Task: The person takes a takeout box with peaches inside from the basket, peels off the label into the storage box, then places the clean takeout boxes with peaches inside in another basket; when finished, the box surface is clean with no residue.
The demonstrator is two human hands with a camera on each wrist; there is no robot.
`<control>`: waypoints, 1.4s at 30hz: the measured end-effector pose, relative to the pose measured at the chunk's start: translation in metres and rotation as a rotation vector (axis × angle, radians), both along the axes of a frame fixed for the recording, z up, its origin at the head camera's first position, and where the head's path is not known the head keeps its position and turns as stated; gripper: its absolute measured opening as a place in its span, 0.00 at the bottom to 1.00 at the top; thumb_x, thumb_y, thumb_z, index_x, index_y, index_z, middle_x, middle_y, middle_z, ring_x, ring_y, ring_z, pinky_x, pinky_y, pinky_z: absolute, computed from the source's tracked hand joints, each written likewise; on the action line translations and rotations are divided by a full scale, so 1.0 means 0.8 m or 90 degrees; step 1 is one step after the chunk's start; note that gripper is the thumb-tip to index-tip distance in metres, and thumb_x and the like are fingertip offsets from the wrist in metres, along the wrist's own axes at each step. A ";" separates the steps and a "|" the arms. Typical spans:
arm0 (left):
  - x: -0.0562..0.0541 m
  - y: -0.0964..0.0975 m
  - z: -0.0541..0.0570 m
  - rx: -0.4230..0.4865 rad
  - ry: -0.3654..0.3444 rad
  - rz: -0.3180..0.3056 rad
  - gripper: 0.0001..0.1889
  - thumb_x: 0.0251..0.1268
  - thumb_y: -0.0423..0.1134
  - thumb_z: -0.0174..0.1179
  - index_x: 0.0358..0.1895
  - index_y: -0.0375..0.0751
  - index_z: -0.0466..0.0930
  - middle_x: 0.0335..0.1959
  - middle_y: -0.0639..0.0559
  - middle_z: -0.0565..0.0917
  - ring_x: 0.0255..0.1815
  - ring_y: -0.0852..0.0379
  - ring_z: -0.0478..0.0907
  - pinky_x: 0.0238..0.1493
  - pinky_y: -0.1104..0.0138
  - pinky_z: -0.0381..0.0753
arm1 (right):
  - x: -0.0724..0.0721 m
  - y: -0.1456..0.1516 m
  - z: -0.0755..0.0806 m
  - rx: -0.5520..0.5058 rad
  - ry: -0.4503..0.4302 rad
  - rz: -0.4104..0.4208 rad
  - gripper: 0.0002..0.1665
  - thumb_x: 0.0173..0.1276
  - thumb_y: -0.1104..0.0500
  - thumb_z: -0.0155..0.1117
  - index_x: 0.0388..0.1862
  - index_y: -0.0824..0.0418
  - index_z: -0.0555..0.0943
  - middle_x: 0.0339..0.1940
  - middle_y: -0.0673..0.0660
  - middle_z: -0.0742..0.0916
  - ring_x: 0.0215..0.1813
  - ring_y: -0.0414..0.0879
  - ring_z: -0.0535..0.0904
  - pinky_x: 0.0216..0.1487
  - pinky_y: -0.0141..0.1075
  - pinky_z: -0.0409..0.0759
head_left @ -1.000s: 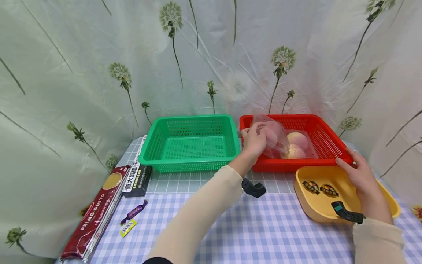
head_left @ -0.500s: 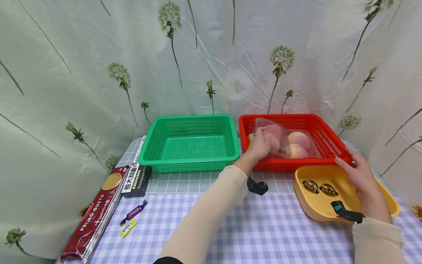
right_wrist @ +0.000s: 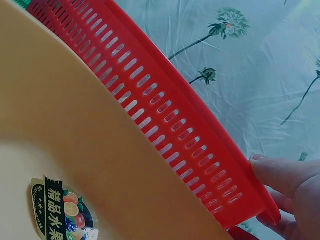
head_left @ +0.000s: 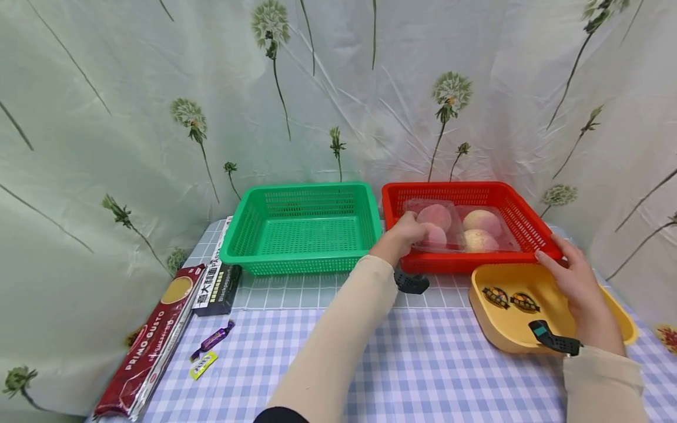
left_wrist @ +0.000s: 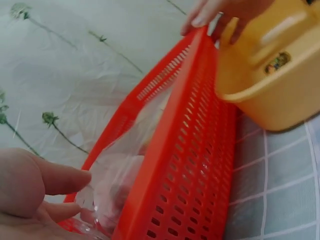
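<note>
In the head view my left hand (head_left: 404, 235) reaches over the left end of the red basket (head_left: 459, 264). Its thumb and fingertips pinch the edge of a clear plastic pack of peaches (head_left: 436, 217); in the left wrist view the crinkled plastic (left_wrist: 95, 220) shows right at the fingertips. Two pink fruits sit in that pack, whose right side overlaps a second pack with two yellow-pink peaches (head_left: 482, 222). At the basket's right front corner my right hand (head_left: 580, 284) grips the rim, thumb on one side and fingers curled under, as the right wrist view shows.
A yellow tub (head_left: 492, 330) with two fruit stickers stands before the red basket. Left of it is a green basket (head_left: 301, 260). A maroon pasta bag (head_left: 153, 346), a black box (head_left: 224, 288), a purple candy (head_left: 213, 339) and a yellow-green sachet (head_left: 203, 365) lie at left.
The pack in my left hand was tilted up and now lies flatter in the red basket, beside the other pack. My left hand has come down with it; the right hand stays put.
</note>
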State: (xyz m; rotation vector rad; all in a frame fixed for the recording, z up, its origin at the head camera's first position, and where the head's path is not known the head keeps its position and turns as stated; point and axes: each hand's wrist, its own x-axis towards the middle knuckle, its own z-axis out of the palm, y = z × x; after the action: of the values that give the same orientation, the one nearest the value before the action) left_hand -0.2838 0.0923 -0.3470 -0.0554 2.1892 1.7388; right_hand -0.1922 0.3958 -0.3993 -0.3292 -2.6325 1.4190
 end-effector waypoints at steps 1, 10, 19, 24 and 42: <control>0.000 0.000 -0.001 0.014 -0.011 0.004 0.35 0.65 0.31 0.62 0.75 0.42 0.60 0.66 0.45 0.73 0.59 0.48 0.70 0.69 0.51 0.74 | 0.000 0.000 0.000 0.000 0.001 0.001 0.45 0.78 0.42 0.48 0.83 0.56 0.42 0.79 0.74 0.48 0.58 0.59 0.61 0.38 0.20 0.67; 0.002 -0.001 -0.001 0.067 -0.037 0.024 0.35 0.67 0.34 0.60 0.76 0.43 0.58 0.69 0.46 0.69 0.63 0.47 0.67 0.71 0.50 0.71 | 0.000 0.000 -0.003 -0.001 0.011 0.003 0.45 0.78 0.42 0.48 0.83 0.56 0.43 0.80 0.74 0.47 0.59 0.62 0.60 0.36 0.16 0.67; 0.017 -0.001 -0.007 0.104 0.063 0.095 0.25 0.72 0.39 0.58 0.70 0.54 0.68 0.71 0.49 0.72 0.68 0.50 0.70 0.68 0.52 0.76 | 0.000 -0.002 -0.002 -0.002 0.006 0.008 0.45 0.78 0.42 0.47 0.83 0.57 0.42 0.80 0.74 0.46 0.63 0.67 0.57 0.37 0.18 0.66; 0.032 -0.007 -0.013 0.114 0.127 0.080 0.22 0.71 0.37 0.57 0.65 0.57 0.71 0.69 0.51 0.74 0.68 0.51 0.71 0.66 0.54 0.78 | 0.002 -0.006 0.003 -0.005 0.003 0.001 0.44 0.79 0.43 0.46 0.82 0.59 0.42 0.80 0.75 0.46 0.68 0.71 0.51 0.46 0.28 0.64; 0.093 -0.096 -0.041 -0.047 0.510 -0.132 0.30 0.70 0.32 0.54 0.75 0.47 0.59 0.72 0.50 0.72 0.74 0.53 0.68 0.71 0.59 0.72 | 0.005 -0.118 0.063 0.158 0.195 0.062 0.35 0.73 0.56 0.57 0.76 0.63 0.63 0.80 0.71 0.56 0.78 0.73 0.46 0.65 0.78 0.55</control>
State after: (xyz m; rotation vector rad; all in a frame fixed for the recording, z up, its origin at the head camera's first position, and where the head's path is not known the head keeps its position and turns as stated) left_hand -0.2091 0.0157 -0.3800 0.9684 2.6428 1.7345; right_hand -0.1880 0.3014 -0.3486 0.0411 -2.5550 1.0496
